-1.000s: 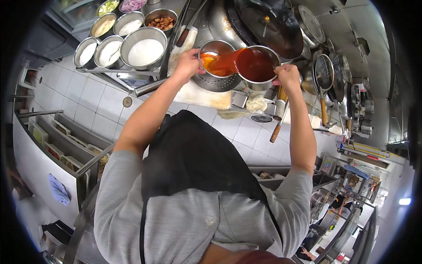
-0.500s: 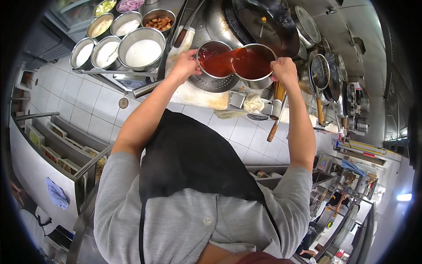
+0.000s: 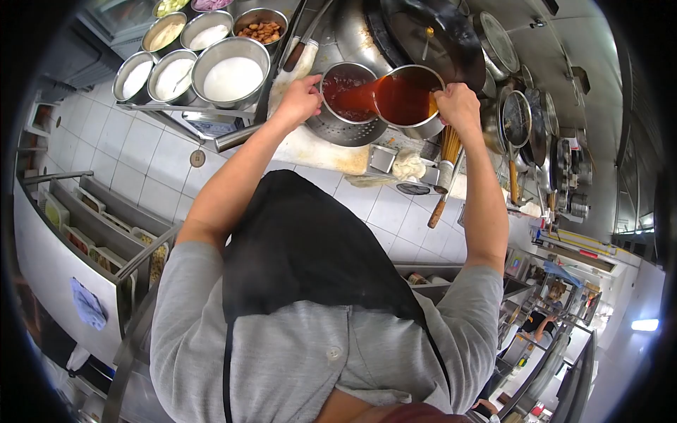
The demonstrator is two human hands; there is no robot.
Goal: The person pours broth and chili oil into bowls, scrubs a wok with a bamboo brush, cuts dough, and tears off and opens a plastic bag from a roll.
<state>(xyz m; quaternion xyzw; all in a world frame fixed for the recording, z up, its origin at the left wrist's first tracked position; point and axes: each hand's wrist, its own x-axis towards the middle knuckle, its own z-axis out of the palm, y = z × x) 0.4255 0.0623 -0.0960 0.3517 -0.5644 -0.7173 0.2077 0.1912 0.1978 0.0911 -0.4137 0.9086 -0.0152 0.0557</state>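
Note:
My left hand (image 3: 301, 101) grips the rim of a steel pot (image 3: 350, 118) on its left side. My right hand (image 3: 458, 107) grips the right rim of a second steel pot (image 3: 417, 130), tilted towards the left one. Red-brown liquid (image 3: 402, 95) runs in a broad stream over its lip into the left pot, where bubbles show on the surface. Beneath the left pot sits a perforated steel strainer (image 3: 345, 135). Behind the pots stands a dark wok (image 3: 451, 35) with a ladle in it.
Steel bowls of white powder (image 3: 231, 74) and a bowl of brown pieces (image 3: 259, 29) stand at the left. A bamboo brush (image 3: 449, 151) and a small steel container (image 3: 381, 159) lie near the counter edge. Pans and a wire skimmer (image 3: 516, 116) line the right.
The right pot is tipped further and its liquid level has dropped. The stream into the left pot is wider. Both hands hold nearly the same places.

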